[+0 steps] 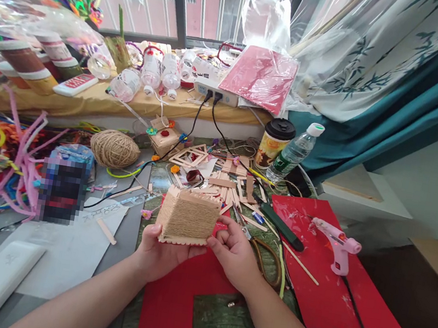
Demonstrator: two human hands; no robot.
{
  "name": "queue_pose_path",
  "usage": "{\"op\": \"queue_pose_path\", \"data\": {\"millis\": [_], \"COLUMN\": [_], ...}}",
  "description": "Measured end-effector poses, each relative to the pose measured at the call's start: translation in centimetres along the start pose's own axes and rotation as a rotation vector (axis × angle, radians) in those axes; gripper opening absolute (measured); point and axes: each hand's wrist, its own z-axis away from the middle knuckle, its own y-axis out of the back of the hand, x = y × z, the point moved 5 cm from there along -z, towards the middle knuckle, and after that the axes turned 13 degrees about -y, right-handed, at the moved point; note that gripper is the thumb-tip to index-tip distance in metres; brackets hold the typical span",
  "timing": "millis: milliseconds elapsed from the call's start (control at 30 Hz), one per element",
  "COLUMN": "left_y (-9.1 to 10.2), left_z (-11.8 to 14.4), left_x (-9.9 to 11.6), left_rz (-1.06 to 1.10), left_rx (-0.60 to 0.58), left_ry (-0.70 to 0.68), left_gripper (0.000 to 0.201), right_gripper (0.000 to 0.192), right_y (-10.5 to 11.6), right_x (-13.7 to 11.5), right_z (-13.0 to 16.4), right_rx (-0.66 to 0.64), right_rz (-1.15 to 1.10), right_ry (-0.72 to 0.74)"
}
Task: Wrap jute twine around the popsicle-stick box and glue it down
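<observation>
Twine-wrapped box: resting in both hands, raised above the table, just on the wearer's side of the heap of loose craft sticks.
Left grip: closing on the box, thumb pressing at the lower left edge, fingers supporting from beneath.
Right grip: closing on the lower right corner, thumb and fingertip apparently pinching it.
Step in hand: handling and steadying the box, by the look of it.
Stick edging: running along top and bottom; probably offering the firmest hold, so bearing weight here is wiser than squeezing the sides.
Twine winding: covering the facing side in close rows; light thumb pressure is likely sparing the strands from slipping.
Good practice: turning the box slowly, letting the left palm carry while the right fingers guide, and checking corners for loose ends.
Glue gun: standing well apart on the right-hand red sheet, its cord trailing off; best treated as hot, with the right forearm passing clear.
Scissors: lying just beyond the right hand, handles showing; worth avoiding when swinging the elbow.
Twine ball: sitting at far left, apart from both hands.
</observation>
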Motion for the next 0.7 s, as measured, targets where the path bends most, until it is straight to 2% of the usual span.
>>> {"op": "queue_pose_path", "data": {"millis": [200, 300, 533, 633, 700], "left_y": [0.9, 1.4, 2.5, 2.3, 2.1], "left_z": [0.0, -0.1, -1.1, -1.1, -1.0], "left_x": [0.1, 0.2, 1.4, 1.6, 1.6], "left_rz": [-0.113, -0.185, -0.406, -0.43, -0.444], "left_rx": [0.034, 0.061, 0.172, 0.213, 0.201], "left_ry": [-0.064, -0.096, -0.232, -0.265, -0.28], "left_gripper": [0.071, 0.071, 0.049, 0.049, 0.057], "right_gripper": [0.06, 0.063, 0.056, 0.056, 0.055], "right_y": [-0.1, 0.3, 1.3, 1.6, 1.7], "right_x": [0.5, 0.4, 0.5, 0.4, 0.4], "right_z": [-0.1, -0.1, -0.6, -0.6, -0.6], "right_rx": [-0.054, 0.002, 0.134, 0.174, 0.204], "right_rz": [0.006, 0.019, 0.026, 0.045, 0.066], "right_ry": [-0.013, 0.015, 0.069, 0.071, 0.067]}}
